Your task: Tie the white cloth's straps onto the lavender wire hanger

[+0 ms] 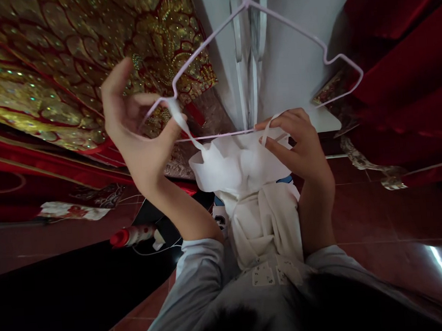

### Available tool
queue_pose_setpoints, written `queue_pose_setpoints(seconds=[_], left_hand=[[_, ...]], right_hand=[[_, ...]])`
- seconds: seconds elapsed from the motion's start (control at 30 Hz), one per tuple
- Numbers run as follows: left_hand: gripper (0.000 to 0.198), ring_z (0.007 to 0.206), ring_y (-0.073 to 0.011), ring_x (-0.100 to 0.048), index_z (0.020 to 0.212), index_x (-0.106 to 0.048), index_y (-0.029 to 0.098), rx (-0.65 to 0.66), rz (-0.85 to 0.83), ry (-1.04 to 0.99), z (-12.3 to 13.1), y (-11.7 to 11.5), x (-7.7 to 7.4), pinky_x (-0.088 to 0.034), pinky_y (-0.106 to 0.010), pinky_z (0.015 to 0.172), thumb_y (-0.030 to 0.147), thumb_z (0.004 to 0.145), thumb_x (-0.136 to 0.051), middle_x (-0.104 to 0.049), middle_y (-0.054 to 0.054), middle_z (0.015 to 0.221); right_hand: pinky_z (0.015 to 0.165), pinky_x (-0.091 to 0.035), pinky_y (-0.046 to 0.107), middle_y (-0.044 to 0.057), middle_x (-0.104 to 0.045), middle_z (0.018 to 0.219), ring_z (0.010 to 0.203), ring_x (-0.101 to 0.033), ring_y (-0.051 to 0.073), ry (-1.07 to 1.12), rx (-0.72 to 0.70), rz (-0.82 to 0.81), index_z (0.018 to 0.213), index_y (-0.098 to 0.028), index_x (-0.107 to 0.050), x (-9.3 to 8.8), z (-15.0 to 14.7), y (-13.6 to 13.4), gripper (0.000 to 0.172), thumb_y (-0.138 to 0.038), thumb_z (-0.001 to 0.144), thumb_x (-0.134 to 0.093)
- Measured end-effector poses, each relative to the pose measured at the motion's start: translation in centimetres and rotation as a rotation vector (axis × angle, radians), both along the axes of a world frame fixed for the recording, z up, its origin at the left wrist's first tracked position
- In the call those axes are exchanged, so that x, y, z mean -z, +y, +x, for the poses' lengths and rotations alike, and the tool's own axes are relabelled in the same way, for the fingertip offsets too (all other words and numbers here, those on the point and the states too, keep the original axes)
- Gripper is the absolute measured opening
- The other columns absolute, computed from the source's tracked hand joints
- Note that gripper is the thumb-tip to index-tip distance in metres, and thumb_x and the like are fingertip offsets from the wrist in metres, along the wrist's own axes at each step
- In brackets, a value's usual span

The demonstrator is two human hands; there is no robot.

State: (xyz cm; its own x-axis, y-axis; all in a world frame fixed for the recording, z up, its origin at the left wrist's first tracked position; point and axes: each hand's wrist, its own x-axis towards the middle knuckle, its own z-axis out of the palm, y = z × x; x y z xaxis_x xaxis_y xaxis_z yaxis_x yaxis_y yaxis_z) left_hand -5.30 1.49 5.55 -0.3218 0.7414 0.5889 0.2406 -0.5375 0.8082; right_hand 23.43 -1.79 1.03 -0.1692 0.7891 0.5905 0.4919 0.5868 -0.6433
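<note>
A pale pink wire hanger (211,40) spans the upper middle, its hook cut off by the top edge. My left hand (136,129) curls round the hanger's left end, forefinger raised and thumb beside a white strap (181,120) looped there. That strap runs down to a white strapped garment (224,165), whose top lies just below the hanger's bottom bar and whose cream folds (266,223) hang towards my lap. Between thumb and fingers, my right hand (295,139) pinches the other thin strap (267,128), near the bar and apart from the hanger's right end.
Gold sequinned red clothing (146,44) hangs at left, dark red cloth (408,69) at right. Behind the hanger are a pale panel (293,63) and grey metal bars (252,81). A red-capped bottle (134,235) lies by a black surface (81,288) above red floor tiles (381,214).
</note>
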Motion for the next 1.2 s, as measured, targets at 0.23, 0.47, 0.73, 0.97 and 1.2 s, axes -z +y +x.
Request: queue_pose_setpoints(seconds=[0.23,0.47,0.73,0.97,1.2], left_hand=[[0.037,0.089,-0.0119,-0.072,0.111,-0.070,0.016,0.007,0.516,-0.270,1.2,0.6,1.8,-0.054,-0.023,0.078,0.013,0.074,-0.069,-0.077,0.000,0.096],[0.022,0.084,-0.0189,-0.074,0.112,-0.064,0.025,0.118,-0.109,-0.555,6.2,-1.4,6.6,-0.059,-0.032,0.080,0.043,0.101,-0.060,-0.075,-0.004,0.095],[0.029,0.051,-0.0135,-0.053,0.092,-0.070,0.023,0.269,0.062,-0.550,7.8,-1.5,6.2,-0.048,-0.028,0.059,0.051,0.101,-0.071,-0.071,0.000,0.068],[0.030,0.048,-0.0134,-0.047,0.088,-0.068,0.024,0.283,0.003,-0.596,7.6,-2.3,5.3,-0.044,-0.029,0.055,0.051,0.099,-0.073,-0.068,-0.001,0.065],[0.024,0.049,-0.0111,-0.044,0.091,-0.067,0.021,0.296,0.031,-0.599,7.8,-1.6,6.1,-0.043,-0.024,0.055,0.033,0.110,-0.059,-0.070,0.001,0.065]], right_hand=[[0.101,-0.050,0.048,-0.002,-0.079,0.104,0.102,-0.067,0.024,0.020,0.001,0.022,0.103,-0.032,-0.074,0.2,-0.2,-0.2,0.011,-0.030,0.092,-0.072],[0.106,-0.053,0.051,-0.001,-0.080,0.111,0.108,-0.070,0.025,0.023,-0.030,0.020,0.111,-0.033,-0.075,0.1,-0.7,-0.5,0.020,-0.027,0.091,-0.074],[0.089,-0.062,0.043,0.001,-0.077,0.107,0.090,-0.074,0.019,0.652,0.349,0.423,0.108,-0.025,-0.078,2.9,3.0,1.2,0.018,-0.035,0.097,-0.070],[0.074,-0.058,0.042,-0.004,-0.074,0.096,0.093,-0.077,0.023,0.443,0.347,0.551,0.116,-0.038,-0.080,2.5,10.5,3.3,0.033,-0.031,0.104,-0.049],[0.069,-0.052,0.035,0.003,-0.071,0.086,0.077,-0.065,0.017,0.085,0.292,0.015,0.093,-0.022,-0.074,-5.5,4.9,1.9,0.024,-0.037,0.078,-0.086]])
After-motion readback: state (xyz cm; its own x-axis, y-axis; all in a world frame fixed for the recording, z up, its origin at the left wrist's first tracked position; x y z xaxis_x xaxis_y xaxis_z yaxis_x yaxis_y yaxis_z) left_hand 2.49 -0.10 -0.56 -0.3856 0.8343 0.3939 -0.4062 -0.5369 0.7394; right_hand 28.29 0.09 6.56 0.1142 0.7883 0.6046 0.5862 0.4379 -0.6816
